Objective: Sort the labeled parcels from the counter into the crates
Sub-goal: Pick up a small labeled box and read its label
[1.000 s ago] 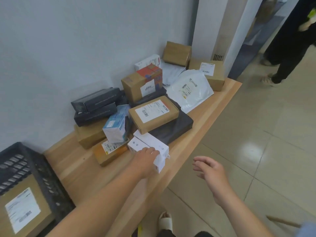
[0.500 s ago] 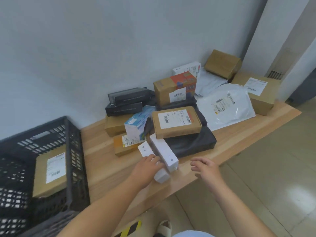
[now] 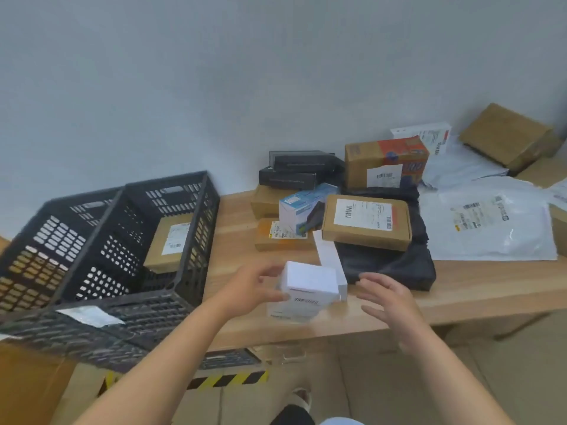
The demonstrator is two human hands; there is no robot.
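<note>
Label first: my left hand (image 3: 254, 289) grips the white parcel (image 3: 310, 280) just over the bench (image 3: 233, 240) edge, right hand (image 3: 389, 299) spread, empty, beside it. I'd steady, read, then swing left to the crates (image 3: 196, 240).

Parcel-sorting room; labeled parcels (image 3: 366, 221), crates (image 3: 171, 240).

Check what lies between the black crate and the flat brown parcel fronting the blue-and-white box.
Bare wooden counter only, between black crate and flat brown parcel; the head view shows it.
</note>
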